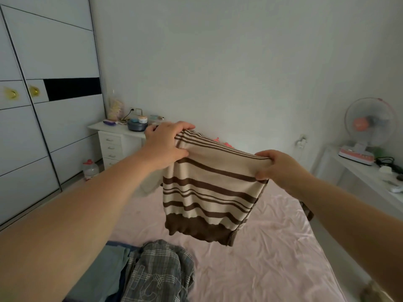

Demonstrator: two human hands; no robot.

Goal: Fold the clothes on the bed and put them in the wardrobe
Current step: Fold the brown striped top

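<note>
Both arms reach out over the bed (272, 258), holding a striped top (209, 188) up in the air above the pink sheet, well clear of it. The left hand (165, 144) grips one upper corner with fingers curled over the bunched edge and the thumb underneath; the right hand (277, 164) pinches the other upper corner between thumb and curled fingers. The top hangs limp and doubled, its dark hem rippling, so it looks light, soft and stretchy, likely to sag or slide unless held at the shoulder seams and laid flat before folding. A checked shirt (157, 273) and a blue garment (109, 264) lie crumpled at the near edge, not yet folded. The wardrobe (43, 127) stands shut at the left.
</note>
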